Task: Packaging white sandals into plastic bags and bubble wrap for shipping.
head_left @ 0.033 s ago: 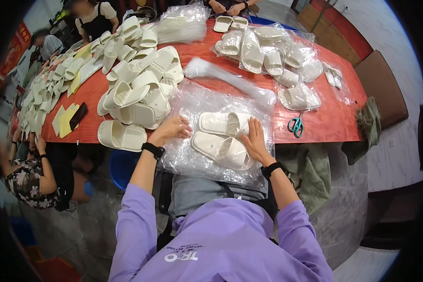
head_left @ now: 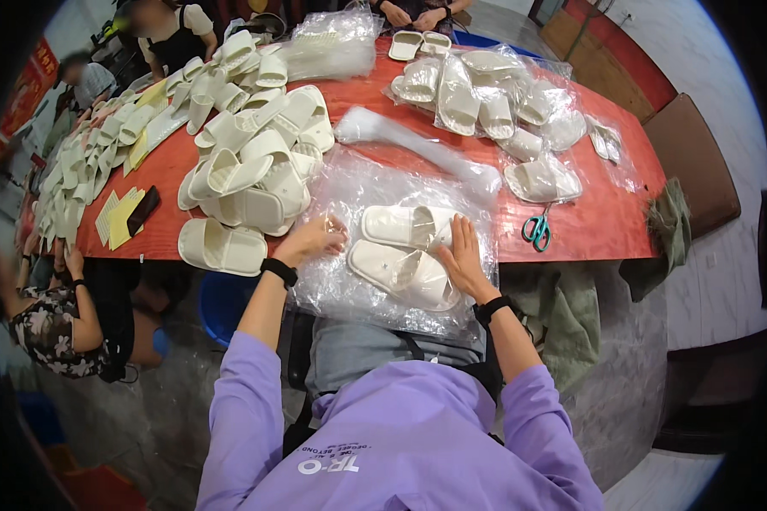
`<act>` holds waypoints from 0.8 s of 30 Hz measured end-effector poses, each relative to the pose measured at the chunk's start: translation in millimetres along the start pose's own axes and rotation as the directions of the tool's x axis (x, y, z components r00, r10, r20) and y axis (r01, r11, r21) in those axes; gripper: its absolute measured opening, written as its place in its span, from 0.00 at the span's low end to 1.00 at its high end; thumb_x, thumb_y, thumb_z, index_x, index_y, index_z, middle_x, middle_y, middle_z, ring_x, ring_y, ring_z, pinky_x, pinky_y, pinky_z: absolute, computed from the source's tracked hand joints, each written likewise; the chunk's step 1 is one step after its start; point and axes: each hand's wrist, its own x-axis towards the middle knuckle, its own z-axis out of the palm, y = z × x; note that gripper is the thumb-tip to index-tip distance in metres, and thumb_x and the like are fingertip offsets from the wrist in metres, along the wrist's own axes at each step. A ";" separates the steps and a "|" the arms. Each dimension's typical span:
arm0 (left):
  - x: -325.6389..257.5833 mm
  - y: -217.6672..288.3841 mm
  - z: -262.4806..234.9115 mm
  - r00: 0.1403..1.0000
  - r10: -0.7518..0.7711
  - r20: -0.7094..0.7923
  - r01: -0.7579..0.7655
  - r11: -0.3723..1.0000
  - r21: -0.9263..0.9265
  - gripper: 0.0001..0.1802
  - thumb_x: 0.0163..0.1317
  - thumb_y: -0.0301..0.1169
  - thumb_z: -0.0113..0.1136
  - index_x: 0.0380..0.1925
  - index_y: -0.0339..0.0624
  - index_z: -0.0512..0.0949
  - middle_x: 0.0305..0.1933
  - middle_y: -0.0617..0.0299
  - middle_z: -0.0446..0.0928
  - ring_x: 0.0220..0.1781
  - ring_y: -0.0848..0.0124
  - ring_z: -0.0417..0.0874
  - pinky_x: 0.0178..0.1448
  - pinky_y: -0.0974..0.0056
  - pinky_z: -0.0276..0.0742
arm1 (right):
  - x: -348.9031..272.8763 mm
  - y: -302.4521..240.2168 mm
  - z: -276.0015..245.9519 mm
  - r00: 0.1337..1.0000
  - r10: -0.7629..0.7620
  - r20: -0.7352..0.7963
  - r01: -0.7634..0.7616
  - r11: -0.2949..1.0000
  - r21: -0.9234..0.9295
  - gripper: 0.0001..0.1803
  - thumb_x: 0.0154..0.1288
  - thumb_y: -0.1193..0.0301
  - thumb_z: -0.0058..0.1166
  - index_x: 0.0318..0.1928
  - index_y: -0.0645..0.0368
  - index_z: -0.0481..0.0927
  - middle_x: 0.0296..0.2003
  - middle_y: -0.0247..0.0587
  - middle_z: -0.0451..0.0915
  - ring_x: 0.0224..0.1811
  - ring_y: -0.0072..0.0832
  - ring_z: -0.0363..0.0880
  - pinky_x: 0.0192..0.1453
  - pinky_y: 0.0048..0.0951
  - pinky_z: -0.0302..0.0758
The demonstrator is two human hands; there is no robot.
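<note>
A pair of white slippers (head_left: 398, 265) lies side by side under clear plastic, on a stack of clear plastic bags (head_left: 320, 285) at the table's near edge. My right hand (head_left: 463, 258) is open, its fingers laid flat along the right end of the slippers. My left hand (head_left: 314, 238) is over the plastic just left of the slippers, fingers loosely bent and a little apart, with no thing visible in it. Left of that hand, one loose slipper (head_left: 222, 247) sits at the edge, beside a heap of unwrapped white slippers (head_left: 256, 175).
Bagged slippers (head_left: 486, 98) are piled at the back right of the red table (head_left: 605, 234). Teal-handled scissors (head_left: 537, 230) lie to the right. A rolled plastic bundle (head_left: 417, 145), yellow paper pads (head_left: 121, 217) and a dark phone-like object (head_left: 143, 210) are also there. Other people work around the table.
</note>
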 end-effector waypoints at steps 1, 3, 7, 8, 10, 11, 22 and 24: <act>7.2 -10.3 -3.4 0.991 0.073 0.109 -0.071 0.997 -0.019 0.22 0.59 0.30 0.61 0.52 0.35 0.69 0.46 0.52 0.78 0.42 0.68 0.81 0.45 0.66 0.79 | 0.0 0.5 3.6 1.000 -0.018 -0.004 0.018 1.000 -0.009 0.39 0.69 0.55 0.44 0.72 0.60 0.46 0.70 0.61 0.44 0.73 0.56 0.38 0.74 0.49 0.40; 15.5 -9.8 -5.8 0.961 0.146 0.235 -0.149 0.989 -0.006 0.29 0.58 0.32 0.63 0.59 0.35 0.67 0.48 0.55 0.77 0.43 0.70 0.80 0.49 0.66 0.77 | 1.0 6.7 7.1 0.999 -0.043 -0.015 0.043 0.998 -0.035 0.39 0.69 0.55 0.44 0.71 0.62 0.46 0.70 0.62 0.45 0.73 0.57 0.39 0.74 0.49 0.41; 27.0 -3.7 1.9 0.946 0.009 0.324 0.001 1.000 -0.029 0.27 0.55 0.34 0.63 0.54 0.34 0.71 0.44 0.58 0.77 0.43 0.69 0.79 0.45 0.67 0.78 | -4.7 15.6 6.9 1.000 -0.017 -0.007 0.018 1.000 0.024 0.39 0.68 0.59 0.46 0.71 0.62 0.46 0.70 0.64 0.45 0.73 0.57 0.39 0.74 0.49 0.39; 26.9 6.9 11.6 0.938 -0.029 0.346 0.031 1.000 -0.001 0.25 0.55 0.36 0.64 0.51 0.35 0.73 0.41 0.59 0.78 0.41 0.69 0.80 0.44 0.67 0.78 | -7.9 21.7 3.2 1.000 -0.010 0.000 0.010 1.000 0.016 0.39 0.68 0.59 0.46 0.71 0.62 0.46 0.70 0.65 0.45 0.73 0.58 0.39 0.74 0.49 0.39; 34.4 -23.0 -3.6 0.945 0.026 0.327 -0.026 1.000 -0.006 0.24 0.55 0.41 0.65 0.45 0.35 0.77 0.37 0.60 0.79 0.37 0.71 0.79 0.41 0.68 0.78 | -2.5 8.2 11.6 0.999 -0.024 0.026 0.024 1.000 0.013 0.38 0.68 0.59 0.45 0.71 0.62 0.47 0.69 0.66 0.46 0.73 0.58 0.40 0.74 0.49 0.39; 35.8 -5.1 10.9 0.970 0.036 0.240 -0.075 0.985 0.157 0.24 0.54 0.44 0.65 0.42 0.35 0.78 0.35 0.61 0.79 0.35 0.71 0.79 0.40 0.67 0.77 | -7.9 12.7 5.0 0.999 0.020 0.025 -0.020 1.000 -0.002 0.39 0.67 0.59 0.45 0.71 0.62 0.47 0.69 0.66 0.45 0.73 0.58 0.40 0.74 0.49 0.39; 52.6 -13.8 42.3 0.959 0.273 0.080 -0.256 0.951 -0.172 0.28 0.60 0.37 0.62 0.57 0.34 0.68 0.50 0.55 0.77 0.49 0.67 0.77 0.53 0.65 0.74 | -6.8 -14.7 -11.7 0.995 0.089 0.051 -0.093 0.992 0.083 0.38 0.67 0.60 0.46 0.71 0.60 0.47 0.70 0.64 0.44 0.74 0.56 0.38 0.74 0.49 0.38; 40.0 1.4 44.3 0.971 0.232 0.047 -0.230 0.972 -0.044 0.31 0.61 0.35 0.61 0.60 0.34 0.63 0.53 0.55 0.74 0.51 0.69 0.76 0.54 0.65 0.73 | -9.5 -9.6 -10.0 0.997 0.063 0.035 -0.065 0.996 0.065 0.38 0.67 0.61 0.47 0.71 0.60 0.47 0.70 0.64 0.44 0.73 0.56 0.38 0.74 0.49 0.39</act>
